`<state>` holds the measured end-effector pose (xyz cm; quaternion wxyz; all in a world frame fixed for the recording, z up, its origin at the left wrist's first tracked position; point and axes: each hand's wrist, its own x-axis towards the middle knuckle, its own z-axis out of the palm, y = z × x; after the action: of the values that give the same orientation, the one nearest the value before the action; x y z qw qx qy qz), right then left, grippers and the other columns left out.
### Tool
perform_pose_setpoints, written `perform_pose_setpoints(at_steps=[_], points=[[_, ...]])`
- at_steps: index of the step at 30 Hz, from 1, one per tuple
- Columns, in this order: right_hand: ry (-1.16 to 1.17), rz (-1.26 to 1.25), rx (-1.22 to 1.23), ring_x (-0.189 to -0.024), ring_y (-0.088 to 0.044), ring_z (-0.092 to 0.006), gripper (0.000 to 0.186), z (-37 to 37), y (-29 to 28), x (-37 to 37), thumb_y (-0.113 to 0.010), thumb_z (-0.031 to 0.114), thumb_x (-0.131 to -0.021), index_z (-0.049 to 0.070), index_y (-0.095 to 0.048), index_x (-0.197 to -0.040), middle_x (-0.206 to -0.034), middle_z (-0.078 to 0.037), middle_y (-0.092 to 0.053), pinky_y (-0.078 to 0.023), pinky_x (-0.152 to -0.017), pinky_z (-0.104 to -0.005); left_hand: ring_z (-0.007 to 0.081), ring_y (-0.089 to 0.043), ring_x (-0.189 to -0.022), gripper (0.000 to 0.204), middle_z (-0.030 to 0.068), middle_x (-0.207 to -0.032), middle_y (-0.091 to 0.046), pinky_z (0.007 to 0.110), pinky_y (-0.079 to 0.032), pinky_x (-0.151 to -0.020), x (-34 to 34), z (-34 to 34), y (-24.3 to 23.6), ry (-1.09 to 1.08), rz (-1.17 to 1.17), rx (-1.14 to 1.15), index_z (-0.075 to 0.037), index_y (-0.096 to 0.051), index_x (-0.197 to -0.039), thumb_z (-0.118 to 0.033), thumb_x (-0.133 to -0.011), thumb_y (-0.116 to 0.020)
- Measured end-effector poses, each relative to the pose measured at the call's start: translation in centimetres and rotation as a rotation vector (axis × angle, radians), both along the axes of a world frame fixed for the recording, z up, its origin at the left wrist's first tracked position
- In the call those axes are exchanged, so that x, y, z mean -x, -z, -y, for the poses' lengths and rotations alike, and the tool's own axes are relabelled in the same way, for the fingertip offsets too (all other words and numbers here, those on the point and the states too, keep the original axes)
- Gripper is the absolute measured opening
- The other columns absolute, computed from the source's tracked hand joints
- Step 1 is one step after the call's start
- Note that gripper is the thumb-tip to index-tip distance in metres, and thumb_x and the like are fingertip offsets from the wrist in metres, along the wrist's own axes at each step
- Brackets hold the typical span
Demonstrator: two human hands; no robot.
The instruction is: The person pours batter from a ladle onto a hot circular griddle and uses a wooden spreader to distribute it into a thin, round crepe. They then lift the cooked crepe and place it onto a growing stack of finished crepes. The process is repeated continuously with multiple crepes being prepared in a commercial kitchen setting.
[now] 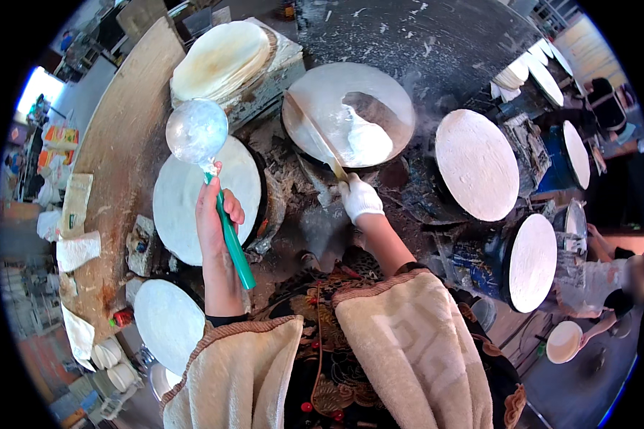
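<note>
My left hand (218,214) is bare and closed around the green handle of a metal ladle (197,131), its round bowl raised over a griddle covered by a pale flatbread (186,193). My right hand (363,198), in a white glove, grips the near end of a long, thin wooden batter spreader (315,132). This spreader slants across the round griddle (322,86) in the middle. White batter (368,139) is pooled on the griddle's right half, beside a darker patch, while a thin pale film coats the rest.
A stack of flatbreads (218,61) stands at the back left, beside a curved wooden board (122,129). More covered griddles stand on the right (477,164) and near left (168,314). Another person's hand holds a bowl (564,342) at the lower right.
</note>
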<state>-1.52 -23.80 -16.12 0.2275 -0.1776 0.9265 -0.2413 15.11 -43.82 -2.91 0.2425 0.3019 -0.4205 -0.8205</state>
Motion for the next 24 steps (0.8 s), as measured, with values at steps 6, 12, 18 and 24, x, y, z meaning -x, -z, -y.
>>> perform_pose_setpoints(at_steps=[6,12,18,24], points=[[0.151,-0.260,-0.108,-0.082,-0.062,-0.0402,0.032,-9.4,0.5,4.8,-0.045,0.031,-0.091,0.005,-0.054,-0.106,-0.086,-0.024,-0.064,-0.048,-0.073,-0.0498,0.0068,-0.036,-0.040,0.038,-0.0034,-0.053,-0.036,0.022,-0.031,-0.037,0.9,0.1,0.1,0.081,0.011,0.023,-0.012,-0.045,-0.130,-0.028,-0.096,-0.046],[0.002,-0.100,0.102,-0.087,-0.060,-0.0403,0.037,-5.9,-1.6,3.8,-0.046,0.037,-0.089,0.006,-0.057,-0.106,-0.089,-0.027,-0.062,-0.047,-0.078,-0.0475,0.0062,-0.035,-0.040,0.039,-0.0035,-0.053,-0.036,0.021,-0.030,-0.037,2.8,-1.2,0.1,0.097,0.025,0.016,-0.010,-0.043,-0.132,-0.026,-0.096,-0.046],[0.153,-0.227,-0.129,-0.080,-0.062,-0.0379,0.033,-11.1,1.1,6.9,-0.046,0.036,-0.090,0.008,-0.056,-0.106,-0.085,-0.021,-0.064,-0.049,-0.071,-0.0477,0.0074,-0.038,-0.039,0.037,-0.0029,-0.052,-0.038,0.022,-0.032,-0.037,3.0,-0.8,0.1,0.145,0.027,0.022,-0.011,-0.044,-0.131,-0.023,-0.096,-0.046],[-0.068,-0.208,0.165,-0.086,-0.060,-0.0392,0.038,-10.4,-0.2,8.7,-0.047,0.038,-0.089,0.007,-0.058,-0.107,-0.092,-0.023,-0.063,-0.048,-0.077,-0.0466,0.0070,-0.036,-0.038,0.038,-0.0030,-0.050,-0.036,0.022,-0.030,-0.034,5.0,-2.5,0.3,0.220,0.012,-0.047,-0.011,-0.043,-0.132,-0.023,-0.096,-0.044]])
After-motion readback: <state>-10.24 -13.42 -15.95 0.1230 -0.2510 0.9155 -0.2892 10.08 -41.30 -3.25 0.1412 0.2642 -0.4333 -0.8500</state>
